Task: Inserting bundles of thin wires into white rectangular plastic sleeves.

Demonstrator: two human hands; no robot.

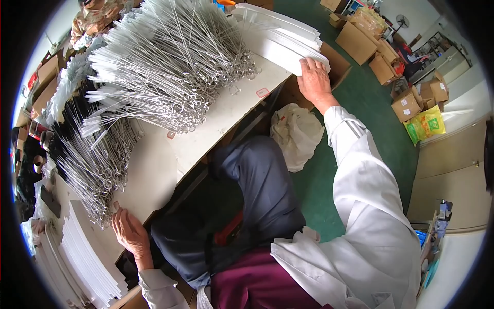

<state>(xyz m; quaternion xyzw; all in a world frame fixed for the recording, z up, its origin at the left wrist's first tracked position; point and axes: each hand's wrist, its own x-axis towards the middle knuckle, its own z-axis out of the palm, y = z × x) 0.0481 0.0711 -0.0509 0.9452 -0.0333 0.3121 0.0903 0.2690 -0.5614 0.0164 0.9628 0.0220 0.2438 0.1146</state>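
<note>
The right hand point(314, 78) is lying palm down on the near end of a stack of white strips point(280, 36) at the far right of the worktop point(154, 170), fingers together and curling over the stack's edge. The left hand point(129, 232) is resting at the near left edge of the worktop, fingers loosely bent, its fingertips touching the bottom of a pile of wire brushes point(98, 170); whether it is pinching one cannot be told. Just left of this hand, a second stack of white strips point(87, 262) is fanning out. A larger heap of brushes point(170, 62), white bristles far and ring ends near, is covering the middle of the worktop. A white bag point(297, 134) is hanging below the right hand, beside the person's knee. Cardboard boxes point(381, 51) are sitting on the green floor point(370, 103) far right.
</note>
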